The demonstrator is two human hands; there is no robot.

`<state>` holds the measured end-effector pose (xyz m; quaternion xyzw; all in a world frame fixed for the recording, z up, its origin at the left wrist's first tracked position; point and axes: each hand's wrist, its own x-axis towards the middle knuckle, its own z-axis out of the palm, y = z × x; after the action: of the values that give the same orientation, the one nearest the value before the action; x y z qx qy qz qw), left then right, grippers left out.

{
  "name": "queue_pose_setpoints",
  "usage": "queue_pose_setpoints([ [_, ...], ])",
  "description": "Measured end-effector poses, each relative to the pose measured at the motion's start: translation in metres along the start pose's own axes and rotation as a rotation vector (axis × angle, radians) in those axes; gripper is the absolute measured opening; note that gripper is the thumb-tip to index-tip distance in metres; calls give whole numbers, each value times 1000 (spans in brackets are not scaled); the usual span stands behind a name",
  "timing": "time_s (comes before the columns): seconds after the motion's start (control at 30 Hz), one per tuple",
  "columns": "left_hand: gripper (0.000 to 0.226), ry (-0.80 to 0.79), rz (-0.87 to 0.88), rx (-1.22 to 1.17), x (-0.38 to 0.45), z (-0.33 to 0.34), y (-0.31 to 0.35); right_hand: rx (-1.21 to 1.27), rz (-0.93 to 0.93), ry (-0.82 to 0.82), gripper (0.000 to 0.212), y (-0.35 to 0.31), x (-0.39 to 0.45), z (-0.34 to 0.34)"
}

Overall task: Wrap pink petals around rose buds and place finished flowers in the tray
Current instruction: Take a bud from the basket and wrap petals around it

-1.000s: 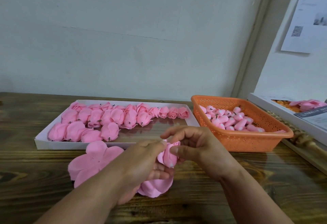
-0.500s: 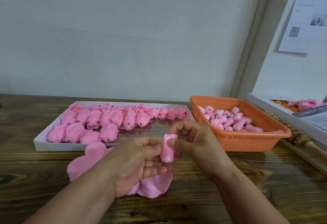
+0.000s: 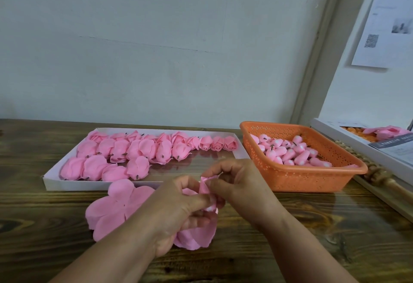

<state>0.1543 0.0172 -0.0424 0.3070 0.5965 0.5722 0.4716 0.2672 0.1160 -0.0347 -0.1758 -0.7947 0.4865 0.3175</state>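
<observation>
Item 1. Left hand: fingers curled, thumb pressed against the rose bud at its lower part; lower fingers gather a pink petal sheet that hangs below the palm. Compared with half a second ago, the thumb now lies across the bud where before it stopped short of it.

Item 2. Right hand: fingers curled, pinching the bud's upper edge from the right. The bud, upright and plainly seen earlier, is now mostly covered between the two hands, with only a folded pink tip showing.

Item 3. Flat petal sheets: pink, lobed, lying on the wooden table left of the hands, just before the tray; position unchanged.

Item 4. White tray: shallow, rectangular, behind the hands. Holds finished pink flowers in rows filling its left and rear part; count appears as before.

Item 5. Orange basket: perforated plastic, right of the tray, holding loose pink buds with pale ends. Unmoved.

Item 6. Second white box: far right edge of the table, contents partly seen, pink and orange.
</observation>
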Motion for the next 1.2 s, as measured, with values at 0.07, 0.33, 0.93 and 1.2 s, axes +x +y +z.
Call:
queue_pose_setpoints([
  [0.07, 28, 27, 11, -5, 1, 0, -1, -16, -12, -46, 13, -1, -2, 0],
  [0.33, 29, -12, 50, 335, 0, -16, 16, 157, 58, 73, 17, -1, 2, -8],
  [0.93, 28, -141, 176, 25, -4, -7, -14, 250, -24, 2, 31, -6, -1, -8],
  [1.2, 23, -295, 84, -49, -6, -17, -1, 267, -43, -149, 28, -10, -4, -12],
])
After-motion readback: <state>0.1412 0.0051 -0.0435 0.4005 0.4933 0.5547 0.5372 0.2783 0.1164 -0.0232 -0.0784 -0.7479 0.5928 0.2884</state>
